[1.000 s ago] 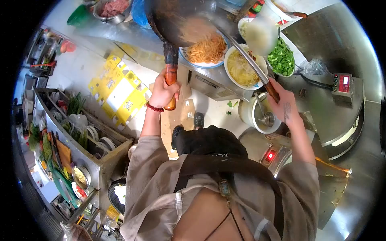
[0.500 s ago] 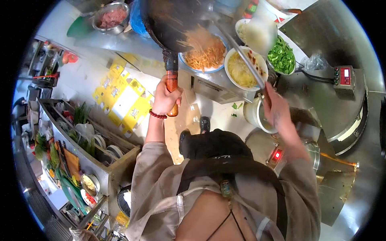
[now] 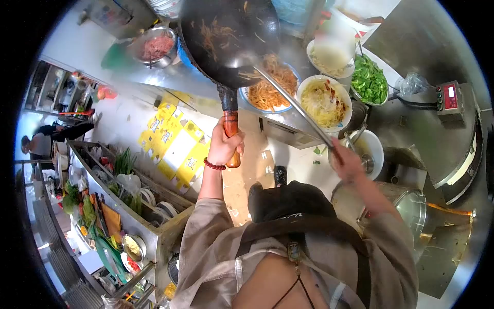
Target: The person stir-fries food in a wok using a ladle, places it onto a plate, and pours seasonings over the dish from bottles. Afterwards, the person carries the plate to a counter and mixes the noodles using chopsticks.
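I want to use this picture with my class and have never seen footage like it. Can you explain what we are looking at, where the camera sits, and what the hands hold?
The camera is worn on a person's head and looks down, so you see their chest, arms and feet. The round, bent edges come from a wide lens. The left hand grips the handle of a dark wok, tilted over a plate of noodles. The right hand holds a long metal ladle reaching into the wok. On the steel counter stand more bowls: pale noodles, green vegetables and minced meat.
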A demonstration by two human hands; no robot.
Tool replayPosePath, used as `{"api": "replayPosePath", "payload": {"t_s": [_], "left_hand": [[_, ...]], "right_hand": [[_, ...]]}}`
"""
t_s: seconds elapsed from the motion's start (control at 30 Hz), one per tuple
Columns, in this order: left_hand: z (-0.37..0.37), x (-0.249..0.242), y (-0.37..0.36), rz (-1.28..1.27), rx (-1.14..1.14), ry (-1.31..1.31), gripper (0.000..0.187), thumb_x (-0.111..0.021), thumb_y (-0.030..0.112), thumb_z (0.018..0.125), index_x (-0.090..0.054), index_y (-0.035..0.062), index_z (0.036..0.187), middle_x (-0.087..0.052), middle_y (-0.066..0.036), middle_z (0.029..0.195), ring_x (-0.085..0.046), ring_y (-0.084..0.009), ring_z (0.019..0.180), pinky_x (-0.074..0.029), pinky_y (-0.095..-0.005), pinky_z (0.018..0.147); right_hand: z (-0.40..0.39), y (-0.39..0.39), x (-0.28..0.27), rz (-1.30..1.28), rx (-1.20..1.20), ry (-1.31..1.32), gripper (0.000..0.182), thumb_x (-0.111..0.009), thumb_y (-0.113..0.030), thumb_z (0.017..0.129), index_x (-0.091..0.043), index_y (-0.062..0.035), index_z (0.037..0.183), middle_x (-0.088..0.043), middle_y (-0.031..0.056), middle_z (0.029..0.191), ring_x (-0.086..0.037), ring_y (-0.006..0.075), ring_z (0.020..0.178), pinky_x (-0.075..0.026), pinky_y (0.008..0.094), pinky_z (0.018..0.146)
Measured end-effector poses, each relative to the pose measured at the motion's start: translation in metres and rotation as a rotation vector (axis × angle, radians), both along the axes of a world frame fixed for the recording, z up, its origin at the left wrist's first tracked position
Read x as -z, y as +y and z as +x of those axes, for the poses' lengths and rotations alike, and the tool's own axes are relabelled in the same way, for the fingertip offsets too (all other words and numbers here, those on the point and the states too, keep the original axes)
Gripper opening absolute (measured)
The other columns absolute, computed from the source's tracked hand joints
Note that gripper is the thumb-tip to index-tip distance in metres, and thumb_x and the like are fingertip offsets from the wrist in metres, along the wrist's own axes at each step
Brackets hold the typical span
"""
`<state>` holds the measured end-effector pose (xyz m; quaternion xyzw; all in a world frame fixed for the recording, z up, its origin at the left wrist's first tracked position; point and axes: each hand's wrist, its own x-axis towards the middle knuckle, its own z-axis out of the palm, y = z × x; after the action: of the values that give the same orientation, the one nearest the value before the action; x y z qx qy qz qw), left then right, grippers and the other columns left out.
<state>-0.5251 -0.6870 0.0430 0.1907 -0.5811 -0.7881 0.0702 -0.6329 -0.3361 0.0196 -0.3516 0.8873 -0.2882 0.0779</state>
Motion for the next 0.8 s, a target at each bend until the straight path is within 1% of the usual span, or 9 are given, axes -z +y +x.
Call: {"api": "replayPosePath", "payload": {"t_s": [0.07,0.17,0.23,0.27,0.37,0.43,0.53,0.63,0.8], "left_hand": [[0.0,0.002,0.001,0.0,-0.005,0.002,0.04,-0.054,-0.008,0.075,-0.037,-0.0039,0.111,-0.05,-0.007,0.068,-0.051,-0.0146,0.043,-0.046,-0.0285,0.04],[0.0,-0.001,0.001,-0.028,0.02,-0.009,0.038,-0.054,-0.008,0.076,-0.037,-0.0035,0.11,-0.05,-0.008,0.068,-0.05,-0.0144,0.043,-0.046,-0.0284,0.04],[0.0,-0.004,0.003,-0.029,0.029,-0.009,0.038,-0.053,-0.008,0.076,-0.038,-0.0031,0.11,-0.05,-0.008,0.068,-0.05,-0.0143,0.043,-0.046,-0.0284,0.04],[0.001,-0.005,0.002,-0.03,0.03,-0.009,0.037,-0.053,-0.008,0.076,-0.038,-0.0029,0.11,-0.05,-0.008,0.068,-0.05,-0.0143,0.043,-0.046,-0.0284,0.04],[0.0,-0.003,-0.001,-0.015,0.034,-0.012,0.036,-0.052,-0.008,0.076,-0.038,-0.0025,0.109,-0.05,-0.008,0.067,-0.05,-0.0142,0.043,-0.046,-0.0284,0.04],[0.005,-0.005,-0.005,-0.002,0.026,-0.02,0.035,-0.051,-0.008,0.077,-0.038,-0.0025,0.109,-0.05,-0.008,0.067,-0.05,-0.0141,0.044,-0.046,-0.0284,0.04],[0.009,-0.009,-0.007,-0.049,0.036,-0.037,0.033,-0.05,-0.008,0.077,-0.039,-0.0024,0.107,-0.049,-0.007,0.065,-0.05,-0.0137,0.044,-0.046,-0.0282,0.04],[0.007,-0.013,-0.002,-0.057,0.039,-0.028,0.032,-0.05,-0.008,0.077,-0.039,-0.0021,0.106,-0.049,-0.007,0.064,-0.049,-0.0135,0.044,-0.046,-0.028,0.04],[0.004,-0.013,-0.006,-0.022,0.04,-0.001,0.031,-0.049,-0.008,0.076,-0.039,-0.0017,0.105,-0.049,-0.007,0.065,-0.049,-0.013,0.044,-0.045,-0.0275,0.04]], "right_hand": [[-0.017,0.017,-0.018,0.081,-0.011,0.029,0.058,-0.058,-0.007,0.082,-0.041,-0.0106,0.136,-0.063,0.0222,0.1,-0.064,0.0335,0.088,-0.051,0.0377,0.077],[-0.012,-0.062,-0.049,-0.267,-0.018,-0.183,0.057,-0.059,-0.007,0.081,-0.042,-0.0092,0.135,-0.064,0.0211,0.102,-0.065,0.0289,0.087,-0.051,0.0368,0.075],[0.008,-0.093,-0.018,-0.331,-0.002,-0.051,0.056,-0.059,-0.005,0.081,-0.043,-0.008,0.135,-0.065,0.0188,0.1,-0.065,0.0261,0.085,-0.051,0.0342,0.074],[0.022,-0.087,-0.018,-0.226,-0.01,-0.226,0.057,-0.06,-0.004,0.081,-0.042,-0.0043,0.135,-0.062,0.0206,0.107,-0.064,0.0295,0.09,-0.05,0.0318,0.077],[0.04,-0.003,0.037,-0.204,-0.038,-0.063,0.057,-0.059,-0.002,0.08,-0.043,-0.0061,0.135,-0.061,0.0215,0.109,-0.063,0.0342,0.089,-0.051,0.0331,0.076],[0.024,0.041,0.015,-0.018,0.029,0.016,0.056,-0.057,-0.006,0.081,-0.043,-0.0126,0.135,-0.064,0.0206,0.094,-0.065,0.0323,0.083,-0.053,0.0404,0.077],[-0.008,0.004,-0.036,-0.034,0.048,0.067,0.058,-0.056,-0.004,0.081,-0.041,-0.0144,0.136,-0.063,0.0211,0.093,-0.065,0.0348,0.081,-0.053,0.0423,0.077],[-0.017,-0.069,-0.023,-0.253,0.045,-0.029,0.064,-0.055,-0.005,0.081,-0.035,-0.0167,0.14,-0.062,0.0213,0.092,-0.063,0.0355,0.082,-0.051,0.0441,0.077],[0.028,-0.003,0.025,0.066,0.08,0.049,0.07,-0.052,-0.008,0.083,-0.025,-0.0243,0.145,-0.06,0.0198,0.102,-0.063,0.0357,0.079,-0.052,0.0448,0.078]]}}
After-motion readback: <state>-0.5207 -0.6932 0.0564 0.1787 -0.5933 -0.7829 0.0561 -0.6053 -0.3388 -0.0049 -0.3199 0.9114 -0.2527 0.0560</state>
